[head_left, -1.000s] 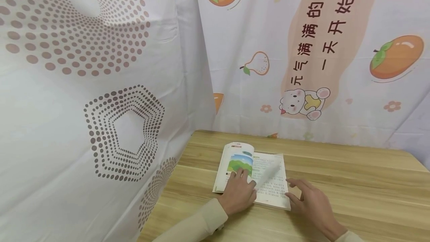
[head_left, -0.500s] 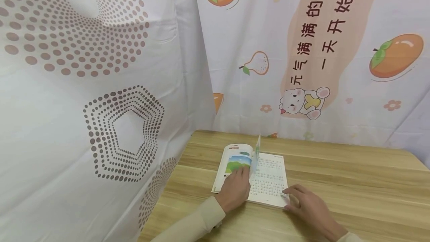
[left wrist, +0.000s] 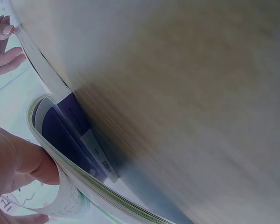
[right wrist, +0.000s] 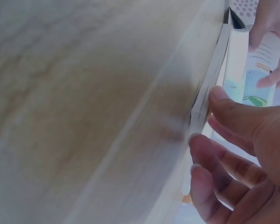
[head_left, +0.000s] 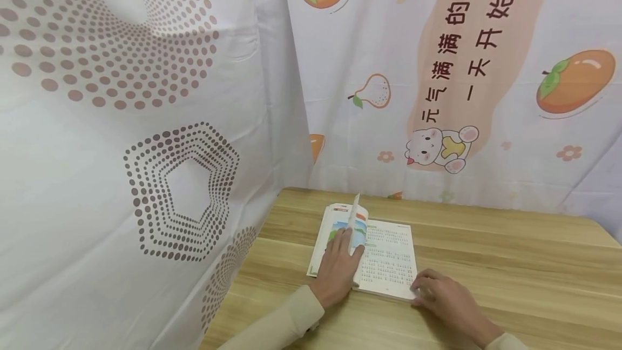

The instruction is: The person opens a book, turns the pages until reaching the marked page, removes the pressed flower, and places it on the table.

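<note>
An open book (head_left: 389, 261) lies on the wooden table, a picture page on its left side and printed text on its right. My left hand (head_left: 335, 271) rests on the left pages with its fingers extended. By those fingers one page (head_left: 355, 212) stands partly raised. In the left wrist view the thumb (left wrist: 42, 165) lies against the curved pages, and a page curls beneath the hand. My right hand (head_left: 449, 301) is at the book's lower right corner. Its thumb (right wrist: 224, 102) and curled index finger pinch the page edges there, seen in the right wrist view.
The wooden table (head_left: 515, 263) extends to the right of the book. A white cloth with dot patterns (head_left: 184, 193) hangs close on the left. Behind the table hangs a printed cloth (head_left: 389, 145) with fruit and lettering.
A page has swung over from the right side to the left, and my left hand has come down on the left pages. My right hand has moved slightly onto the book's lower right corner.
</note>
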Demonstrator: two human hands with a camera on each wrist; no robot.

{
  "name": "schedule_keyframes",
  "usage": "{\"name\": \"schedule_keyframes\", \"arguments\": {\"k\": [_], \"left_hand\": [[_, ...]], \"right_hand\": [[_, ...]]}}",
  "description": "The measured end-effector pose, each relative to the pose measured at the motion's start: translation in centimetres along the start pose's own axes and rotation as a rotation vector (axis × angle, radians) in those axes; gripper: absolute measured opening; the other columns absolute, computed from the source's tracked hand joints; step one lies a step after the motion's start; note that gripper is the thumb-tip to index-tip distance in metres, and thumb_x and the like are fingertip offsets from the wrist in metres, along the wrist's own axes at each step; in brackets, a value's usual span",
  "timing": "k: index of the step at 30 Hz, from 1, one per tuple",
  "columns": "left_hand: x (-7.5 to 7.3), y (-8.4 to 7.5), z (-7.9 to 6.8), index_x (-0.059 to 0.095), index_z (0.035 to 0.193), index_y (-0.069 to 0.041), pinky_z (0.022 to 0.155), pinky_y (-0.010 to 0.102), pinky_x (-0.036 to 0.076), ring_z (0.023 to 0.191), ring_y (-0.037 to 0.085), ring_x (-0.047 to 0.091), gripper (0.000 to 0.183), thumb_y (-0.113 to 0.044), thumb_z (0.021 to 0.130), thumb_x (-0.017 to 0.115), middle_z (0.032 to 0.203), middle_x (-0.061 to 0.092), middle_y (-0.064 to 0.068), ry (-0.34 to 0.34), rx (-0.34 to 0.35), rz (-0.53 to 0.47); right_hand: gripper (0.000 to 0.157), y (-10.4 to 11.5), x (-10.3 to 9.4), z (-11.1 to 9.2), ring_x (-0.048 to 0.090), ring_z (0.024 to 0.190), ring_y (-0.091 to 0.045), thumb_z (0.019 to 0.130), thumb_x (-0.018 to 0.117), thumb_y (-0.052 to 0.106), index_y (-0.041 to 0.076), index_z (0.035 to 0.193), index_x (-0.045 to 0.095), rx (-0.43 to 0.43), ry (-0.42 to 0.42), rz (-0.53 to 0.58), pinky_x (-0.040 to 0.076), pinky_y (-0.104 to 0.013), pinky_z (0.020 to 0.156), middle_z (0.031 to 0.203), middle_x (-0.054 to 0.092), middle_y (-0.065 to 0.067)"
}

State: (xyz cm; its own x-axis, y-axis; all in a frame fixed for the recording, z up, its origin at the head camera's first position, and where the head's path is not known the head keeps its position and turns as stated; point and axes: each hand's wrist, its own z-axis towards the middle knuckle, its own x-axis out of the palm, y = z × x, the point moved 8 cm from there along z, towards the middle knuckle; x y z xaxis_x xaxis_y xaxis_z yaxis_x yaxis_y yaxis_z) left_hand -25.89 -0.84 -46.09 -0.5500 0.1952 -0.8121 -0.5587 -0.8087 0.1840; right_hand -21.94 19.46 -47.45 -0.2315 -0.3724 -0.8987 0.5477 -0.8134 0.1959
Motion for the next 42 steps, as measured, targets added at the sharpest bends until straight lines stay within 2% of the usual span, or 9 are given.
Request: {"name": "schedule_keyframes", "arguments": {"k": [5, 11, 15, 25, 31, 35, 38, 42], "left_hand": [[0.12, -0.06, -0.07, 0.069, 0.122, -0.012, 0.105, 0.050, 0.047, 0.139, 0.042, 0.042, 0.036, -0.001, 0.087, 0.075, 0.148, 0.046, 0.028, 0.009, 0.008, 0.010], [0.24, 0.08, 0.07, 0.069, 0.122, -0.016, 0.103, 0.051, 0.047, 0.139, 0.040, 0.041, 0.038, -0.004, 0.086, 0.075, 0.152, 0.045, 0.024, 0.003, 0.005, 0.058], [0.18, 0.02, 0.16, 0.071, 0.116, -0.017, 0.103, 0.051, 0.046, 0.137, 0.039, 0.043, 0.033, -0.006, 0.086, 0.075, 0.148, 0.049, 0.023, -0.003, 0.023, 0.076], [0.24, -0.22, 0.15, 0.073, 0.110, -0.015, 0.116, 0.048, 0.035, 0.136, 0.038, 0.046, 0.026, -0.003, 0.087, 0.071, 0.142, 0.054, 0.023, 0.011, 0.046, 0.075], [0.11, -0.26, 0.19, 0.074, 0.104, -0.015, 0.117, 0.053, 0.033, 0.134, 0.039, 0.048, 0.020, -0.005, 0.086, 0.072, 0.130, 0.062, 0.018, 0.014, 0.054, 0.092], [0.11, -0.40, 0.09, 0.074, 0.102, -0.015, 0.113, 0.050, 0.039, 0.127, 0.035, 0.054, 0.019, -0.008, 0.084, 0.075, 0.116, 0.067, 0.010, 0.018, 0.070, 0.100], [0.23, -0.48, 0.00, 0.073, 0.104, -0.015, 0.100, 0.041, 0.049, 0.114, 0.027, 0.058, 0.021, -0.011, 0.084, 0.076, 0.107, 0.068, 0.005, 0.034, 0.075, 0.086], [0.33, -0.72, 0.02, 0.073, 0.103, -0.015, 0.085, 0.033, 0.053, 0.099, 0.020, 0.058, 0.019, -0.015, 0.084, 0.076, 0.100, 0.066, 0.002, 0.041, 0.099, 0.065]], "right_hand": [[0.018, -0.16, 0.20, 0.05, 0.070, 0.084, -0.016, 0.075, 0.090, 0.024, 0.023, 0.087, 0.077, 0.020, 0.032, 0.008, 0.058, -0.032, 0.067, 0.102, 0.071, 0.003], [0.018, -0.20, 0.04, 0.16, 0.071, 0.085, -0.018, 0.075, 0.090, 0.021, 0.024, 0.086, 0.076, 0.024, 0.030, 0.013, 0.059, -0.034, 0.069, 0.101, 0.071, 0.004], [0.018, -0.44, 0.04, 0.25, 0.071, 0.085, -0.017, 0.074, 0.090, 0.021, 0.025, 0.085, 0.076, 0.037, 0.034, 0.012, 0.058, -0.034, 0.069, 0.101, 0.072, 0.005], [0.018, -0.57, 0.00, 0.25, 0.069, 0.084, -0.011, 0.075, 0.089, 0.023, 0.028, 0.084, 0.075, 0.045, 0.050, 0.030, 0.057, -0.031, 0.068, 0.100, 0.071, 0.008], [0.018, -0.59, -0.18, 0.35, 0.069, 0.084, -0.011, 0.073, 0.090, 0.026, 0.027, 0.084, 0.076, 0.032, 0.040, 0.038, 0.057, -0.032, 0.069, 0.099, 0.071, 0.009], [0.015, -0.71, -0.15, 0.32, 0.070, 0.085, -0.012, 0.076, 0.088, 0.018, 0.025, 0.084, 0.078, 0.030, 0.053, 0.039, 0.058, -0.033, 0.070, 0.097, 0.071, 0.011], [0.017, -0.64, -0.17, 0.27, 0.070, 0.085, -0.012, 0.078, 0.086, 0.009, 0.023, 0.084, 0.079, 0.007, 0.052, 0.015, 0.058, -0.033, 0.069, 0.095, 0.070, 0.012], [0.017, -0.25, -0.39, 0.14, 0.070, 0.083, -0.012, 0.077, 0.087, 0.008, 0.022, 0.085, 0.079, -0.039, 0.027, -0.025, 0.057, -0.032, 0.065, 0.093, 0.071, 0.011]]}}
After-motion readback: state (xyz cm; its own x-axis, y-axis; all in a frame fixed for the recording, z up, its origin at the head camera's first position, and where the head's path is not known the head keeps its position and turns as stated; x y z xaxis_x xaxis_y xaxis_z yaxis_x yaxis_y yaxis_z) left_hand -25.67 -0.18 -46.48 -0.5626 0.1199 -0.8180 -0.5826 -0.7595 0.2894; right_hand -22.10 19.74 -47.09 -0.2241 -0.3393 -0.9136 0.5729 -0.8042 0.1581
